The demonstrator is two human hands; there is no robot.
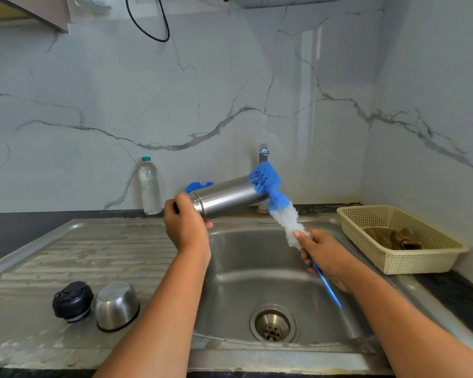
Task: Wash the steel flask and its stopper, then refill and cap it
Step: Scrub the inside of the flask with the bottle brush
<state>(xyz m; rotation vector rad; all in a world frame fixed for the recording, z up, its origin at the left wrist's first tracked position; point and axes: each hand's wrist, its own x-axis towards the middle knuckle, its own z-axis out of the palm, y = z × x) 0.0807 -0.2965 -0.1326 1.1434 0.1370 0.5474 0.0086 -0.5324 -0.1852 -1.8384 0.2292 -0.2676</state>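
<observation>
My left hand (186,226) grips the neck end of the steel flask (227,196), which lies almost level above the sink basin (257,274), its base pointing right. My right hand (322,255) holds a bottle brush (277,203) where the white bristles meet the blue handle. The brush's blue bristle tip rubs the outside of the flask near its base. On the draining board (66,257) at the left stand the black stopper (73,300) and, next to it, the steel cup lid (117,305) upside down.
A tap (263,154) rises behind the flask, with no water seen running. A clear plastic water bottle (149,186) stands by the wall. A cream plastic basket (402,238) holding brown items sits on the right counter. The drain (273,323) lies low in the basin.
</observation>
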